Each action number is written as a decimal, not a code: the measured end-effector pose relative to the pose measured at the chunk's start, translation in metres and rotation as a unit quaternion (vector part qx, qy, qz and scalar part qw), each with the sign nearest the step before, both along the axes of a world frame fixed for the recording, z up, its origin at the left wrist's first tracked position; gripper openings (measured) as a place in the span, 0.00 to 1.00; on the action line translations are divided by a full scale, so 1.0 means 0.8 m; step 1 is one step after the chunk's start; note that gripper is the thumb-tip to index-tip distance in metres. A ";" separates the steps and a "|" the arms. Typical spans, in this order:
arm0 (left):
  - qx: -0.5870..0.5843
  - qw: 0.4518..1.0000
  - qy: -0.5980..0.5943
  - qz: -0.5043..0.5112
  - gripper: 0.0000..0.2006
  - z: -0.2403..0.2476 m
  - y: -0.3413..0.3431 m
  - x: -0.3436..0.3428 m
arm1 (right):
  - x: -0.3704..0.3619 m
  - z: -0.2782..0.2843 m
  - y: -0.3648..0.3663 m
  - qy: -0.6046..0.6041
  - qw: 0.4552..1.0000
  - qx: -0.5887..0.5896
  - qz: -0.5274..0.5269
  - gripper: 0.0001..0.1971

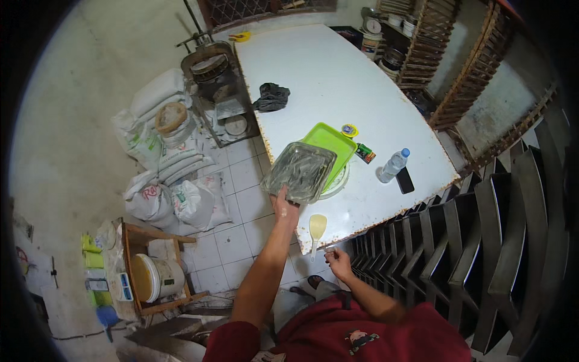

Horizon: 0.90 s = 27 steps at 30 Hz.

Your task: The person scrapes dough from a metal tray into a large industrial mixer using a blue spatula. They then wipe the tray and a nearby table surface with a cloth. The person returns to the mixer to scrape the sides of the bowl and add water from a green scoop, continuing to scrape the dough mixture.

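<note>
My left hand (284, 205) grips the near edge of a dark rectangular tray (300, 172), its inside smeared with a pale greasy film. The tray is tilted and overlaps a bright green tray (332, 142) on the white table. Beneath the green tray, part of a round whitish container (339, 183) shows. My right hand (339, 263) hangs by the table's near edge with its fingers curled; whatever they hold, if anything, is hidden. Just left of it, a pale yellow spatula (317, 225) lies with its handle over the edge.
On the white table (313, 66) are a water bottle (394, 165), a phone (404, 180), a small yellow tub (349, 130), a small dark packet (365, 152) and a crumpled black bag (272, 96). Metal racks (458, 235) stand close at right. Sacks (175, 151) and a bucket (158, 277) are left.
</note>
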<state>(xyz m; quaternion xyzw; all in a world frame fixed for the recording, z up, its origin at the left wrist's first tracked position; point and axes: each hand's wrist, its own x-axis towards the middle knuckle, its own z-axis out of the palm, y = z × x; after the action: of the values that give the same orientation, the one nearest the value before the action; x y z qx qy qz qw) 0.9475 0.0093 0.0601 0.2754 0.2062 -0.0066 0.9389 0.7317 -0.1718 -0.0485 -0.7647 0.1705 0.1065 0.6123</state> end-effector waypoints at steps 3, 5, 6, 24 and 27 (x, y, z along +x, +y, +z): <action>0.006 0.992 0.061 -0.107 0.34 -0.023 -0.043 0.080 | 0.017 -0.040 -0.020 0.019 0.995 -0.080 -0.049 0.10; 0.158 0.969 0.125 -0.144 0.33 -0.068 -0.031 0.098 | 0.040 0.001 0.023 0.027 0.980 -0.185 -0.070 0.17; 0.249 0.944 0.108 -0.188 0.33 -0.088 -0.028 0.094 | 0.044 0.001 0.027 0.042 0.966 -0.239 -0.089 0.18; 0.513 0.754 0.039 -0.408 0.19 -0.248 0.069 0.237 | 0.059 -0.025 0.188 0.135 0.888 -0.280 -0.339 0.18; 0.582 0.721 0.082 -0.367 0.22 -0.265 0.069 0.246 | 0.081 -0.014 0.224 0.134 0.865 -0.411 -0.255 0.18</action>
<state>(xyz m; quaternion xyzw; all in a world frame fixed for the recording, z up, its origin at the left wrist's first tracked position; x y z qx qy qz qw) 1.1440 0.0649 -0.1516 0.8201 0.1280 -0.2519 0.4975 0.7962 0.0077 -0.0601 -0.8554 0.4681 -0.0321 0.2194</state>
